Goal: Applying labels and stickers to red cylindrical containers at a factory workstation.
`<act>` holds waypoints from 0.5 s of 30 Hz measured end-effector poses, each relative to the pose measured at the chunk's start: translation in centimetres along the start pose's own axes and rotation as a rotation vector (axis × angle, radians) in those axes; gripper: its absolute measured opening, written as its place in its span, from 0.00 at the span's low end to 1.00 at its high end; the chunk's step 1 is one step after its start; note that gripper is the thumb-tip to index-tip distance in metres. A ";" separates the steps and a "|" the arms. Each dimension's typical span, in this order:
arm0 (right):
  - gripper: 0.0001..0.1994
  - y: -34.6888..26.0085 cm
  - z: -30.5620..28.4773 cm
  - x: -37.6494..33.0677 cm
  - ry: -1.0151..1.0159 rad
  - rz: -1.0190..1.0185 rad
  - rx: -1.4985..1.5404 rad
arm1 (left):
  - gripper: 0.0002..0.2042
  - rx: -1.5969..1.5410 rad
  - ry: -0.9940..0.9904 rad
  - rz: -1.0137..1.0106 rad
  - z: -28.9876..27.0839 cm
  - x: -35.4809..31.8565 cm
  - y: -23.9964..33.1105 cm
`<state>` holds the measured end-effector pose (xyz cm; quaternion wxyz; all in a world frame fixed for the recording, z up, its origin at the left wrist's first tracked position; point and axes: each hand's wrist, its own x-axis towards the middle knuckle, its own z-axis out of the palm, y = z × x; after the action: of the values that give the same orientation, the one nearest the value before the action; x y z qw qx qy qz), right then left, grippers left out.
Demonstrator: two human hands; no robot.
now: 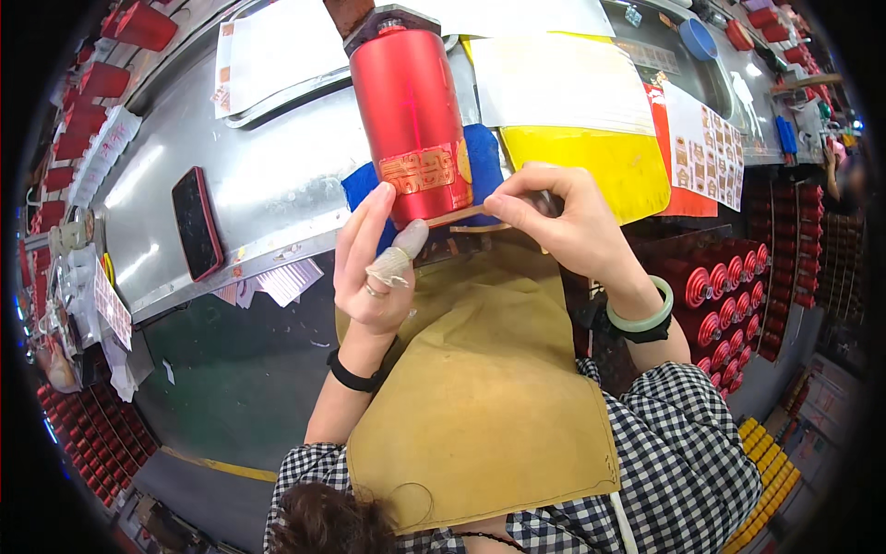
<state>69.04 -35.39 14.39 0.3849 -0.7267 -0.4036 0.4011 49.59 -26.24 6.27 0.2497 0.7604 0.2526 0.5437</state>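
Note:
A metallic red bottle lies with its base toward me on a blue cloth. Its neck end meets a dark angular piece at the top. Near the base, a gold patterned decal covers part of the side. My left hand grips the base end: one fingertip rests on the side by the decal, and another digit in a pale finger cot is at the bottom edge. A thin tan strip runs along the base, its right end pinched in my right hand. The exact contact is partly hidden by my fingers.
A phone lies on the metal table to the left. White sheets and a yellow sheet are at the right, beside a sheet of decals. Racks of red bottles stand at lower right.

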 end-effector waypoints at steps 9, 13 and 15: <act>0.10 -0.6 -0.3 -0.5 0.007 -0.087 -0.028 | 0.13 0.005 -0.042 0.031 0.3 0.2 -0.5; 0.10 -0.7 -0.7 -0.5 -0.001 -0.109 -0.048 | 0.13 -0.005 -0.004 -0.020 0.3 -0.1 -0.2; 0.11 -0.6 -0.9 -0.2 0.000 -0.086 -0.088 | 0.16 0.057 -0.042 0.033 0.0 0.1 0.1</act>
<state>69.61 -35.60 15.33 0.3697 -0.7249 -0.4516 0.3660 49.61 -26.23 6.38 0.2242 0.7825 0.2500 0.5243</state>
